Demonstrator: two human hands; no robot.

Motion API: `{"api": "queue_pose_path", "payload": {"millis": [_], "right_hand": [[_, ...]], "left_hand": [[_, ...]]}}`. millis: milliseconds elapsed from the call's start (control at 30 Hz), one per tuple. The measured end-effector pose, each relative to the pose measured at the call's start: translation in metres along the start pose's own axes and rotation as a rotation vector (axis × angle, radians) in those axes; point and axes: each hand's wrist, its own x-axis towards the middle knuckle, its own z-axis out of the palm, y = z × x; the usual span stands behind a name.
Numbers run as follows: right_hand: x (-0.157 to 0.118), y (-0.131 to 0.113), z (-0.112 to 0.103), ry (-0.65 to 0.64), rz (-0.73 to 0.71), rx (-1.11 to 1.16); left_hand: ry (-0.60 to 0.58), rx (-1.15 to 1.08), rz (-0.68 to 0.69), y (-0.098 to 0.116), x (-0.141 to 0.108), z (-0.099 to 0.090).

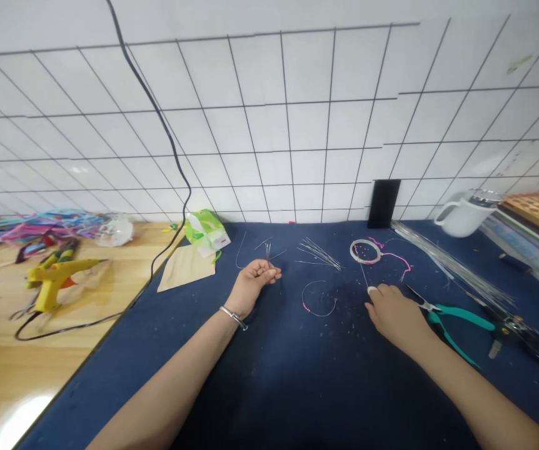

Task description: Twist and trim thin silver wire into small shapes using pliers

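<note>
My left hand point(256, 276) is closed in a pinch on a few short thin wires point(268, 251), their tips pointing up above the fingers. At the right, my right hand point(397, 312) has curled fingers, with something white at a fingertip. A thin wire point(364, 275) runs from those fingers up to a round white ring point(352, 251) that has small pink beads inside it. Between the hands lies a curved wire point(321, 315) with several pink beads. Behind it is a loose bundle of straight wires point(323, 255).
Teal-handled pliers point(466, 317) lie beside my right forearm, near long wires point(443, 259) and a white mug point(461, 215). A black block point(384, 203) stands against the tiled wall. Leftward are a green packet point(206, 228), a tan sheet point(187, 269) and a yellow glue gun point(54, 281) with its cord.
</note>
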Motion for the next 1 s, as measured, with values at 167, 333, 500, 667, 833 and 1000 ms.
{"api": "queue_pose_path", "payload": {"millis": [167, 333, 500, 667, 833, 1000], "right_hand": [[0.002, -0.002, 0.002, -0.003, -0.011, -0.029], [0.003, -0.003, 0.002, -0.003, -0.01, -0.034], [0.002, -0.004, 0.002, -0.002, -0.008, -0.044], [0.002, -0.003, 0.001, -0.005, -0.011, -0.042], [0.002, -0.005, -0.003, -0.03, 0.003, -0.021], [0.002, -0.006, -0.007, -0.048, 0.018, -0.008]], "left_hand": [[-0.017, 0.005, 0.002, -0.008, 0.0, -0.003], [-0.012, 0.029, 0.029, -0.011, 0.0, -0.004], [-0.016, 0.075, 0.082, -0.009, -0.004, -0.003], [-0.171, 0.366, 0.156, -0.003, -0.009, -0.006], [-0.199, 0.426, 0.155, -0.002, -0.01, -0.006], [-0.15, 0.342, 0.122, -0.001, -0.012, -0.003]]}}
